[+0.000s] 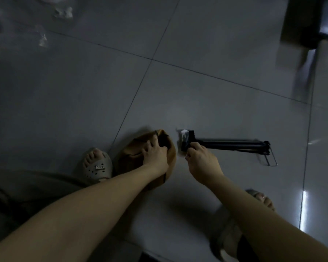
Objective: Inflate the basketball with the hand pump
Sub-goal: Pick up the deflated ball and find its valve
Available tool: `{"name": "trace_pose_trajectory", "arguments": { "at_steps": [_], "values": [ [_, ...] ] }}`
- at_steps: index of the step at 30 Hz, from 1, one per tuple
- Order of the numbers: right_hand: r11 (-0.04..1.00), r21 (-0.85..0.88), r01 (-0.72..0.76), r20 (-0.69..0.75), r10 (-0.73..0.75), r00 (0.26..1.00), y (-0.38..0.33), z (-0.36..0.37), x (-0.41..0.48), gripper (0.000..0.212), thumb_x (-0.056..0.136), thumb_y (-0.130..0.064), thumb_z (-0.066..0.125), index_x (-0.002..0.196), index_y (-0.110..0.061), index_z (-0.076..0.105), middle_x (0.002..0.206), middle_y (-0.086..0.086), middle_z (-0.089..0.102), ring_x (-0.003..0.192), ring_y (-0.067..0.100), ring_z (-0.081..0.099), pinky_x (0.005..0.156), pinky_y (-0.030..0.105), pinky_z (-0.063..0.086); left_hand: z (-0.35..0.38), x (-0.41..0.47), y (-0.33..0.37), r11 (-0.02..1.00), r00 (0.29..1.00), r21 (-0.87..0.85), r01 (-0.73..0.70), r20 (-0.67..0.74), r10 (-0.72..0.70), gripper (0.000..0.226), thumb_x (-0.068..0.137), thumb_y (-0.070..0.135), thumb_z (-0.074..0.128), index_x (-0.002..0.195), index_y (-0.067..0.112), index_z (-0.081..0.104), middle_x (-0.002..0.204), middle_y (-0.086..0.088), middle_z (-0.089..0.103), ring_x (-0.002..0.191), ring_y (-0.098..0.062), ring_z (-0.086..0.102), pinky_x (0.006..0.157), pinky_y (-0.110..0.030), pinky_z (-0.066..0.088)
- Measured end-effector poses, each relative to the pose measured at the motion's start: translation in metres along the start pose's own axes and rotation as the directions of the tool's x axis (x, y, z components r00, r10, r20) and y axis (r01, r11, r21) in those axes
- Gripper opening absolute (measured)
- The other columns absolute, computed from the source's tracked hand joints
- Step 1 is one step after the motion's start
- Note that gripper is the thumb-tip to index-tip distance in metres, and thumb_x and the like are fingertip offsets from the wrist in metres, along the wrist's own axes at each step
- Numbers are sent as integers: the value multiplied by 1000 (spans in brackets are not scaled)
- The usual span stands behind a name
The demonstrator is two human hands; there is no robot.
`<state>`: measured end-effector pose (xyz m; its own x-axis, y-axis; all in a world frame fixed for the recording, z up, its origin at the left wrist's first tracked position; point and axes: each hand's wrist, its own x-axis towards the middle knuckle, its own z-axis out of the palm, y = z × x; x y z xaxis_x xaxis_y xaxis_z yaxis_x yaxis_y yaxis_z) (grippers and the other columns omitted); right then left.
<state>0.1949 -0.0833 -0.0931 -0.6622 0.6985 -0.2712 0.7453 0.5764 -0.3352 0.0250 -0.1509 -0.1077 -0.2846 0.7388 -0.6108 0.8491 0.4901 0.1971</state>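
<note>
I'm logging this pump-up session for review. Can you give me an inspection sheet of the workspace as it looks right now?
Surface: glossy grey tiled floor, dim light, glare streak at right.
Job's things: limp, deflated brown basketball; black hand pump lying flat beside it, wire foot stand at its far end.
Clutter: blurred pale scraps far left.
Hands: left hand pressed on the ball; right hand pinching the pump's near end.
Cables: nothing seen.
Surroundings: beige perforated sandals on both feet; dark furniture top right.
</note>
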Motion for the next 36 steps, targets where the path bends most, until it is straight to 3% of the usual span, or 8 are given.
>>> {"name": "trace_pose_trajectory", "arguments": {
  "at_steps": [4,12,17,20,23,27,31,36],
  "values": [
    [986,143,-80,5,81,997,-4,-53,0,20,103,-27,39,90,-18,50,103,0,48,78,25,54,66,44,47,-54,-18,-8,970,998,-240,-46,-53,34,28,89,24,67,79,24,41,162,-12,7,137,-42,32,107,-52,38],
    [843,536,-52,-167,167,972,-55,-207,-28,33,104,-22,39,88,-1,59,83,14,65,79,33,61,69,48,51,-189,-103,7,565,949,-766,-308,-289,125,54,71,33,88,117,14,68,129,3,59,121,-20,56,104,-39,49],
    [571,816,95,-275,237,932,-95,-281,-76,35,106,-24,39,87,1,54,91,25,62,85,38,65,69,43,54,-262,-178,37,481,852,-707,-519,-475,220,30,77,30,85,103,18,74,111,6,72,111,-13,63,92,-31,54],
    [427,889,163,-301,278,912,-110,-302,-96,33,107,-27,38,85,-9,55,84,13,61,79,30,63,67,41,50,-276,-203,51,625,770,-560,-544,-629,107,31,79,36,83,93,14,66,118,1,58,109,-12,53,86,-20,44],
    [385,902,195,-326,314,891,-116,-307,-97,34,105,-29,41,81,-13,58,81,11,57,78,28,56,70,43,45,-275,-210,59,756,665,-405,-514,-745,53,37,79,46,80,99,21,60,116,-1,45,110,-16,47,91,-28,43],
    [289,946,143,-251,381,890,-112,-293,-87,36,104,-30,44,87,-4,61,87,15,59,79,29,57,71,44,45,-254,-208,60,659,759,-439,-610,-564,327,52,82,38,77,122,23,48,114,3,62,102,-14,63,82,-36,58],
    [279,956,89,-203,413,888,-109,-281,-74,38,104,-32,45,99,3,61,91,26,61,80,35,60,72,46,50,-243,-199,63,736,686,-245,-631,-619,382,68,86,19,68,143,25,33,114,4,63,100,-14,65,82,-37,59],
    [275,955,108,-206,357,911,-102,-297,-63,30,104,-29,46,96,-9,68,105,21,68,102,38,66,91,56,53,-256,-193,68,771,590,-116,-626,-718,370,99,91,16,69,160,22,-1,132,-2,59,112,-14,61,85,-14,45]
  ]
}}
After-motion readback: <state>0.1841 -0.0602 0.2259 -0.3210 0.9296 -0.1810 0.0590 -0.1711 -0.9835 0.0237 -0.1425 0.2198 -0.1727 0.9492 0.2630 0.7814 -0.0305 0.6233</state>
